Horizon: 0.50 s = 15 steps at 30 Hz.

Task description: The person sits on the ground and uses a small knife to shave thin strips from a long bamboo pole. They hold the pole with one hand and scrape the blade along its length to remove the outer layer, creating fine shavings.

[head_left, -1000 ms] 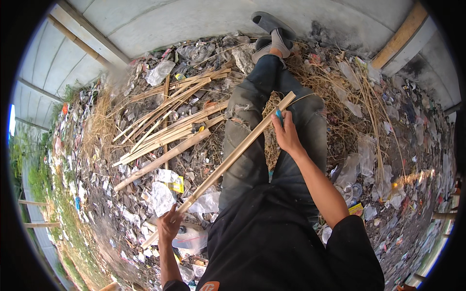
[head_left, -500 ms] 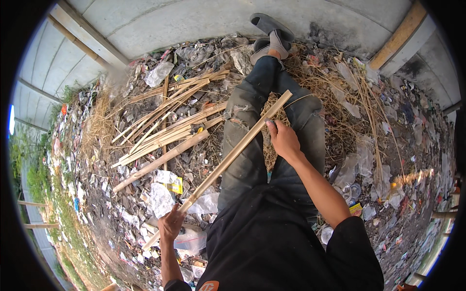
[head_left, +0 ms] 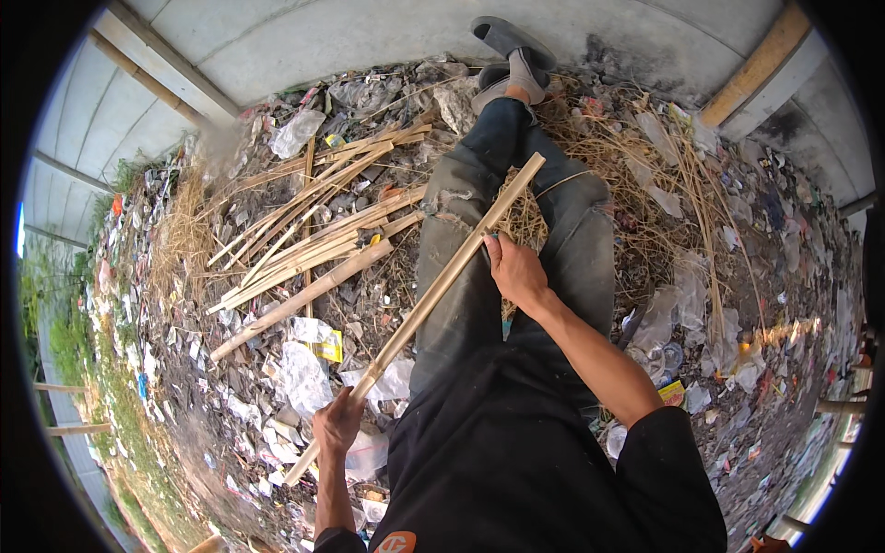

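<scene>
A long split bamboo strip [head_left: 426, 308] lies slantwise across my thighs, its pale inner side up. Its far end rises between my knees, and its near end passes beyond my left hand. My left hand [head_left: 337, 420] is closed around the strip near its lower end, beside my left hip. Farther up, my right hand [head_left: 518, 273] grips the strip's edge, with thumb and fingertips at the wood and the other fingers curled. Whether anything else is inside the right hand is hidden.
Left of my legs lie several split bamboo strips [head_left: 304, 251] and a thicker bamboo pole [head_left: 304, 300]. Plastic scraps and a yellow packet [head_left: 329, 347] litter the ground. Dry stalks [head_left: 696, 217] are at the right. A concrete wall [head_left: 387, 35] stands beyond my crossed feet.
The bamboo strip has shifted slightly; its far end is a little left and its near end slightly right. My right hand has moved left with it. Both hands keep their hold.
</scene>
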Each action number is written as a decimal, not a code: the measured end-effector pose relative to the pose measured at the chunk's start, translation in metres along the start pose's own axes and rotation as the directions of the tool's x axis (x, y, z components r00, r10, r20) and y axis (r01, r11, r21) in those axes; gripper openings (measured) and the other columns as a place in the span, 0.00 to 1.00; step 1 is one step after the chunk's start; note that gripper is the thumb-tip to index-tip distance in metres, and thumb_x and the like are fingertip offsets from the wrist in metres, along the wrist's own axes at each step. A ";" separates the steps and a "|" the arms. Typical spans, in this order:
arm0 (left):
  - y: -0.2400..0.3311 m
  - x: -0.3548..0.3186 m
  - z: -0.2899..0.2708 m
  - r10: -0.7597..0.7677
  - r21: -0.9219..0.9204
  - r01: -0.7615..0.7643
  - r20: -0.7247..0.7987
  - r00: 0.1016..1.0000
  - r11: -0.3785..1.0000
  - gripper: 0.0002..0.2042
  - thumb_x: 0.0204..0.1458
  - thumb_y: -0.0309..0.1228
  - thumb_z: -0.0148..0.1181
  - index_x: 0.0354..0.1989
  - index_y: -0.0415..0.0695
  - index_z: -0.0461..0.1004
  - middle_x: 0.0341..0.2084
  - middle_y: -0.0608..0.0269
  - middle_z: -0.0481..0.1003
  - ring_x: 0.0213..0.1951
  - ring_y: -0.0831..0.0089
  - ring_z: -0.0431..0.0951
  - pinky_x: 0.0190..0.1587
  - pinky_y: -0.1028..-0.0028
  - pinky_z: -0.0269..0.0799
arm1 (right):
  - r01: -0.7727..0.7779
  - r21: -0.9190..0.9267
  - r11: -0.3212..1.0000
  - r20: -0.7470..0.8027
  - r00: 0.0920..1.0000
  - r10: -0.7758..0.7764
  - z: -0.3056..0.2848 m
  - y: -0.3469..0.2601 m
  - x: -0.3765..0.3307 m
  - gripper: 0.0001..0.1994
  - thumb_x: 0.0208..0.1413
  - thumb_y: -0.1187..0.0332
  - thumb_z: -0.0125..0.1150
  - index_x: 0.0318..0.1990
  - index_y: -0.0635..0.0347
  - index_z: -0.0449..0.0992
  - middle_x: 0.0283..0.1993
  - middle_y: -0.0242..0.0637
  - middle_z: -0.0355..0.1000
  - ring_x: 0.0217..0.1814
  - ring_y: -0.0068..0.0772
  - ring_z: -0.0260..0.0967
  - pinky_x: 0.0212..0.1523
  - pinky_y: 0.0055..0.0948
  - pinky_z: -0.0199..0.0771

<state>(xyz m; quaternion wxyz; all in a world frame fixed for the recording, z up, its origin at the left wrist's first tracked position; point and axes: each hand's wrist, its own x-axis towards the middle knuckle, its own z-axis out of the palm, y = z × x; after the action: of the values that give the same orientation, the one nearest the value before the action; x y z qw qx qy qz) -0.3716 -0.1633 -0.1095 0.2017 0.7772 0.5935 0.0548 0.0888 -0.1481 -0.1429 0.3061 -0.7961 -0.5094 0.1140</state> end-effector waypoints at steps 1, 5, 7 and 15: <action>0.003 -0.001 0.003 -0.003 0.003 0.003 0.000 1.000 1.000 0.19 0.53 0.43 0.75 0.51 0.50 0.84 0.27 0.49 0.84 0.30 0.51 0.86 0.32 0.59 0.81 | 0.031 0.000 1.000 -0.009 0.999 -0.031 0.000 0.000 -0.001 0.23 0.76 0.51 0.43 0.39 0.63 0.73 0.22 0.58 0.74 0.26 0.67 0.76 0.27 0.60 0.74; 0.007 -0.007 0.014 -0.006 -0.022 0.006 -0.018 1.000 1.000 0.19 0.52 0.43 0.75 0.51 0.49 0.84 0.28 0.49 0.84 0.31 0.51 0.87 0.32 0.60 0.81 | -0.041 0.025 0.999 0.093 0.995 0.039 0.003 -0.018 -0.009 0.23 0.77 0.51 0.42 0.39 0.63 0.73 0.23 0.59 0.75 0.28 0.68 0.76 0.29 0.61 0.74; 0.009 -0.011 0.018 0.016 -0.053 -0.018 -0.043 0.999 0.998 0.19 0.52 0.43 0.75 0.50 0.48 0.84 0.28 0.49 0.84 0.31 0.52 0.87 0.32 0.60 0.81 | -0.038 0.062 0.997 0.102 0.994 0.031 0.000 -0.018 -0.008 0.24 0.77 0.51 0.42 0.39 0.63 0.73 0.24 0.60 0.75 0.28 0.68 0.76 0.30 0.62 0.74; 0.030 -0.012 0.019 0.042 -0.056 -0.045 -0.054 0.998 0.997 0.19 0.54 0.42 0.74 0.50 0.44 0.84 0.29 0.49 0.84 0.31 0.52 0.87 0.34 0.60 0.82 | 0.042 0.026 0.999 0.175 0.984 -0.046 0.004 -0.021 -0.016 0.24 0.76 0.50 0.42 0.38 0.62 0.72 0.22 0.57 0.75 0.26 0.66 0.76 0.28 0.61 0.75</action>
<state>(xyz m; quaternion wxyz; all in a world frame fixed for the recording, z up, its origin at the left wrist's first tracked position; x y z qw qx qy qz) -0.3416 -0.1854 -0.1133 0.2069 0.7821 0.5799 0.0964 0.0642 -0.1549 -0.1353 0.2714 -0.7682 -0.5504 0.1826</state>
